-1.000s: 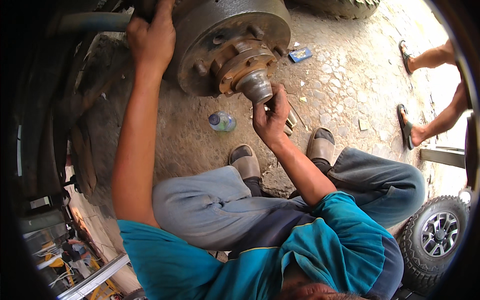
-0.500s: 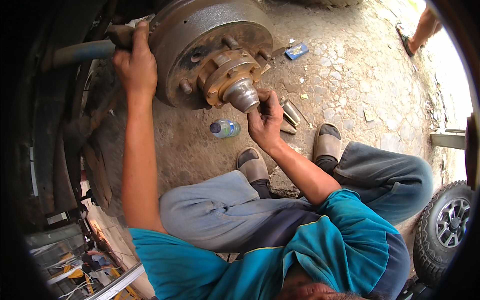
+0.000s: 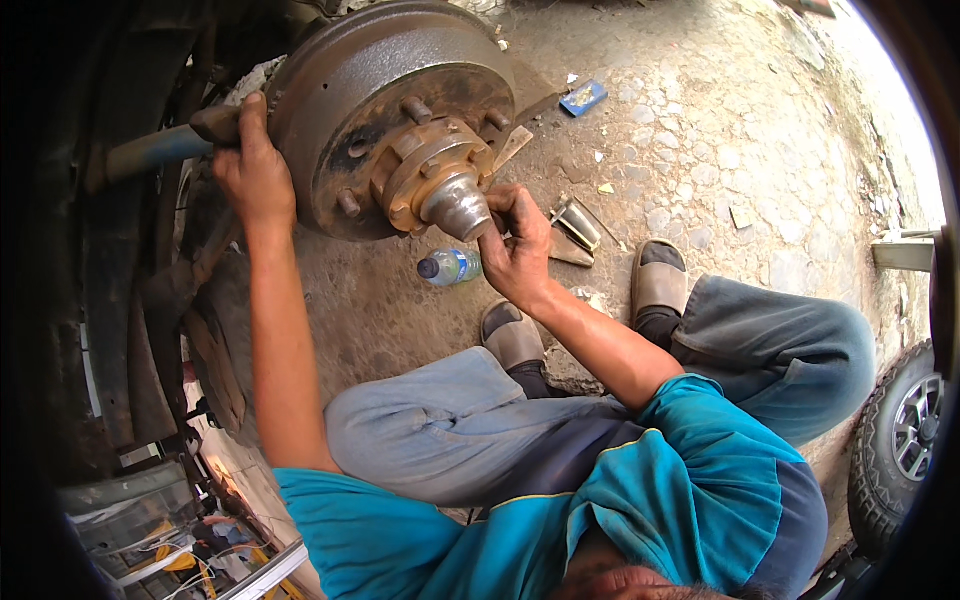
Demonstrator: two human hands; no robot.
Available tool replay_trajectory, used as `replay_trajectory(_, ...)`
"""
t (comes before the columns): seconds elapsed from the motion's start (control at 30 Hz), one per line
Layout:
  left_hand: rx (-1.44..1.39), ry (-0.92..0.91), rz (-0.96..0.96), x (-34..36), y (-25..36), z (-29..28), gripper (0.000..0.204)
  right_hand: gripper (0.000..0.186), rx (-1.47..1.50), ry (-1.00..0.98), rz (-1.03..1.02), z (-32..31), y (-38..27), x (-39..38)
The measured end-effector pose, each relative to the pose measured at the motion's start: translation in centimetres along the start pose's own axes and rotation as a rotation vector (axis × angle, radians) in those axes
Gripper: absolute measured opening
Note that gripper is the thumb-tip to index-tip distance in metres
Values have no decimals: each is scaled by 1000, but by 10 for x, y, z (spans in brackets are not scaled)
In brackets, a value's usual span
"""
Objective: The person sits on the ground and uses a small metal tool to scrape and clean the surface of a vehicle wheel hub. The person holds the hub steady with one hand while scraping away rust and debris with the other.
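Observation:
A rusty brake drum [image 3: 390, 75] fills the upper left, with studs round its brown hub [image 3: 410, 180]. From the hub's middle sticks out a tapered, shiny metal piece [image 3: 455, 207]. My left hand [image 3: 258, 180] is at the drum's left edge, thumb up along it; its other fingers are mostly hidden. Beside that thumb is a dark block [image 3: 215, 125] at the end of a blue-grey bar [image 3: 160, 152]. My right hand [image 3: 520, 250] has its thumb and curled fingers closed at the tip of the tapered piece, on its near right side.
A small plastic bottle [image 3: 450, 266] is on the ground below the drum. Metal pieces [image 3: 578, 226] lie right of my right hand, a blue box [image 3: 583, 98] farther off. My sandalled feet [image 3: 515, 333] are near. A wheel with a tyre [image 3: 900, 450] is at the right edge.
The drum and both my hands appear slightly farther left and lower in the view. My hands keep their places on the parts. A bystander's leg at the upper right has mostly left the picture.

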State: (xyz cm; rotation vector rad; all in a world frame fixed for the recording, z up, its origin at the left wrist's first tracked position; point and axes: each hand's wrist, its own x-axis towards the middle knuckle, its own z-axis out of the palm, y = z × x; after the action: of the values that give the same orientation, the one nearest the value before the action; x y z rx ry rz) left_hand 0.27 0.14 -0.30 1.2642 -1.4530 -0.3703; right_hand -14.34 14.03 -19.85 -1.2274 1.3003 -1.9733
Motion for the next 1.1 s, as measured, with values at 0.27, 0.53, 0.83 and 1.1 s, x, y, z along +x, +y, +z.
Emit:
replay_trajectory(0.27, 36, -9, 7, -1, -4, -2, 41, 16, -10, 6, -51, -3, -4, 4)
replay_trajectory(0.53, 11, -8, 8, 0, -5, 0, 45, 19, -46, 24, -144, -8, 0, 10)
replay_trajectory(0.83, -23, 2, -47, 2, -6, -1, 42, 26, -91, 9, -210, -12, -1, 14)
replay_trajectory(1.1, 11, -27, -41, 4, -8, -5, 47, 34, -47, -38, -278, -14, 7, 14)
